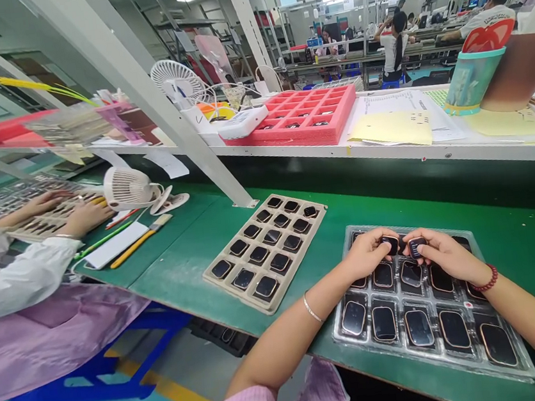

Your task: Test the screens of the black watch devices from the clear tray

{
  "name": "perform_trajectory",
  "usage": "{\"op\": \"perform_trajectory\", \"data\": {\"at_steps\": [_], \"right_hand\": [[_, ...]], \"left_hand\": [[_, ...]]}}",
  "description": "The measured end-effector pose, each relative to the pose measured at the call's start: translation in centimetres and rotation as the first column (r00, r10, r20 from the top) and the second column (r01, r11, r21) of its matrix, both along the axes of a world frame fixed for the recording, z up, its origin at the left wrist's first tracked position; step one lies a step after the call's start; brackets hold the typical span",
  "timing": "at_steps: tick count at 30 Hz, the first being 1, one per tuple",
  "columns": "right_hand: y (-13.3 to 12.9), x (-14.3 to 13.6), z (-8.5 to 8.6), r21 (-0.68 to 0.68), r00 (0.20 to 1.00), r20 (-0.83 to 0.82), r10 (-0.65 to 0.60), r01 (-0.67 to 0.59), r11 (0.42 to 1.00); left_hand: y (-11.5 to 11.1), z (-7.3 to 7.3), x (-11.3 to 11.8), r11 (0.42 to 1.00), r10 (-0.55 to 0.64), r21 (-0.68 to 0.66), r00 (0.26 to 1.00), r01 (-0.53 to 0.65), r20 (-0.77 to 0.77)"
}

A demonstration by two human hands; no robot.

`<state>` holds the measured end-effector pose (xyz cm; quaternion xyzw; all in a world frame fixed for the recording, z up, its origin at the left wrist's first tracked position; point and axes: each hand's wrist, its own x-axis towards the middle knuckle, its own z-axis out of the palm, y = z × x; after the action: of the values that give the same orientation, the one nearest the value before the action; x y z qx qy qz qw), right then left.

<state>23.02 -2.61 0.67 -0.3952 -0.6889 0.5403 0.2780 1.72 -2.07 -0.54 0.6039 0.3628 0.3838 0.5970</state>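
I see left hand (365, 252) fingers pinching one small watch body (390, 242), right hand (440, 253) pinching another (416, 246), both over clear tray (519, 370); long axes unclear, faces tilted toward me.

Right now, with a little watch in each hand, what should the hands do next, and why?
Probably set the watch in the left hand down into an open pocket of the clear tray. Both hands hover right above it, the right hand holds another watch, and most pockets already hold one each.
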Motion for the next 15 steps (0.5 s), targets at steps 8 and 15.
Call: {"op": "perform_trajectory", "data": {"at_steps": [8, 15], "right_hand": [[0.00, -0.03, 0.08, -0.006, 1.000, 0.012, -0.001, 0.001, 1.000], [-0.05, -0.13, 0.07, 0.003, 1.000, 0.002, -0.008, 0.008, 1.000]], "left_hand": [[-0.07, 0.07, -0.06, 1.000, 0.003, 0.019, 1.000, -0.003, -0.026], [0.04, -0.24, -0.06, 1.000, 0.001, 0.008, 0.999, -0.001, -0.045]]}}
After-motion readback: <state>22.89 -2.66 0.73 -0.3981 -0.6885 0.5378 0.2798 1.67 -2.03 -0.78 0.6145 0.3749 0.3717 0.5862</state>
